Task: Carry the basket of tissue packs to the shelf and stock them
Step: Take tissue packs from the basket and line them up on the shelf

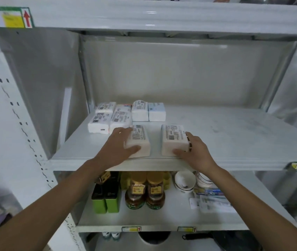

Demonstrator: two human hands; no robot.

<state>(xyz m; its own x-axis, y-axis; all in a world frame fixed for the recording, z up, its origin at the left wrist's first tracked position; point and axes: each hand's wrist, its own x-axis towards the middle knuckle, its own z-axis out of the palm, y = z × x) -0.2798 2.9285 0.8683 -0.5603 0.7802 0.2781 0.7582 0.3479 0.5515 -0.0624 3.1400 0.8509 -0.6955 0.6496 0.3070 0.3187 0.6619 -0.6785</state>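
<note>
Both hands reach onto the white shelf (234,134), each wrapped around one tissue pack. Left hand (118,147) grips the left pack (140,140) from its outer side, thumb laid across the near end and fingers curled over the far top edge, so the pack sits pinched in the palm. Right hand (195,149) clasps the right pack (174,138) the same way in mirror, thumb along the near end, fingers closed against the pack's outer side. Between the two hands the packs lie flat with their long sides running front to back, near each other but not touching, both close to the shelf's front lip (162,163). Beyond the left hand's fingertips, toward the back of the shelf, sits a cluster of stocked packs (129,113), set side by side in two rough rows; the nearest of them appears just to meet the far end of the left pack, though the fingers hide that spot. To the outside of the right hand the shelf surface is bare. Below both wrists, on the lower shelf, stand two amber jars (145,191), green tins (106,200) under the left forearm, and white bowls (185,182) under the right wrist. The basket is not in view.
</note>
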